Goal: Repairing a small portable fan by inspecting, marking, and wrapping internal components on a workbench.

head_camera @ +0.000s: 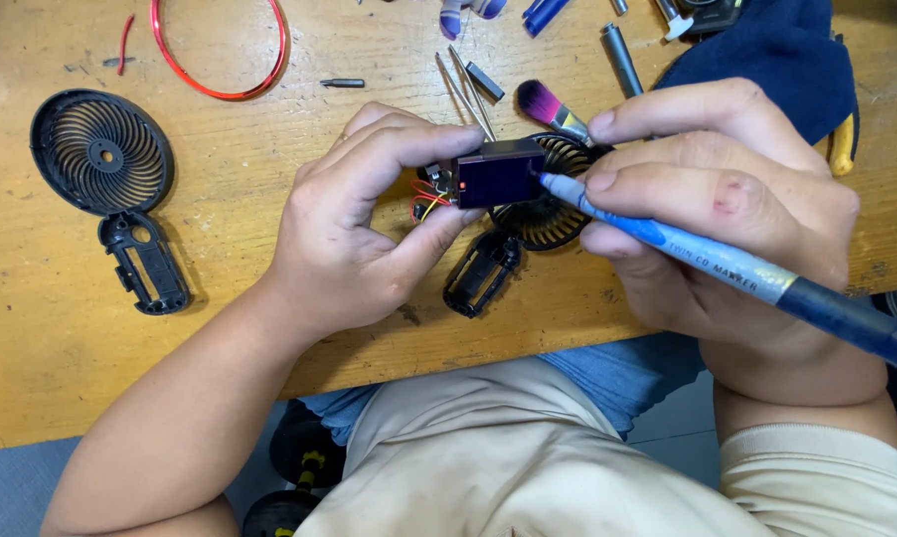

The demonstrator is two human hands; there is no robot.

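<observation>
Black fan grille, red wire ring, tweezers, dark cloth.

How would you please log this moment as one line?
left hand: holds dark block | right hand: blue marker tip on block | fan grille: left on table

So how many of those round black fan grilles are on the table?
2. One grille lies at the far left with its handle shell. The other grille lies under the hands, mostly covered by the left hand and right hand; more could be hidden.
</observation>
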